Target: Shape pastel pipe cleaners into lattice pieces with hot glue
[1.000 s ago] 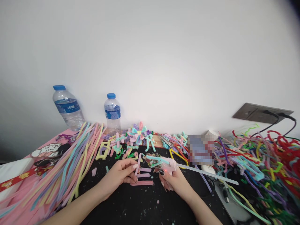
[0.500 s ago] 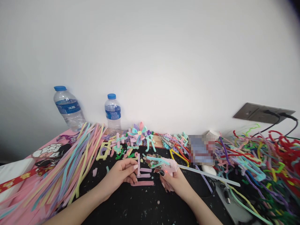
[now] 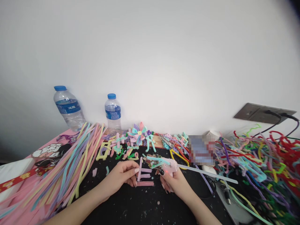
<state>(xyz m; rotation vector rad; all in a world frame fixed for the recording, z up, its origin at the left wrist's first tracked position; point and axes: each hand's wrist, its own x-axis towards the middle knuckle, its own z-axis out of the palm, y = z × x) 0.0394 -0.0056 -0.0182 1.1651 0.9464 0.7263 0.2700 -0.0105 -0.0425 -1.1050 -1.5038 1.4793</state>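
My left hand [image 3: 127, 173] pinches a short lilac pipe cleaner piece [image 3: 140, 169], held nearly upright and leaning slightly right. Beside it on the black mat lie two lilac pieces [image 3: 145, 176] and a longer pink piece [image 3: 145, 183], roughly parallel. Whether the held piece touches them I cannot tell. My right hand [image 3: 170, 179] is wrapped round the grip of a pink glue gun [image 3: 171, 165] with a small red light. A long glue stick [image 3: 211, 175] sticks out of its rear. The gun's front, crusted with colourful fluff, points left, close to the held piece.
Long pastel pipe cleaners [image 3: 86, 156] spread at left, tangled bright ones [image 3: 264, 168] at right. Behind my hands lie a pipe cleaner flower [image 3: 139, 132] and small shaped pieces. Two water bottles [image 3: 113, 112] stand by the wall, near a socket plate [image 3: 262, 114] with cables.
My left hand has shifted slightly right and down with the lilac piece, which now leans a little. The glue gun stays almost in place.
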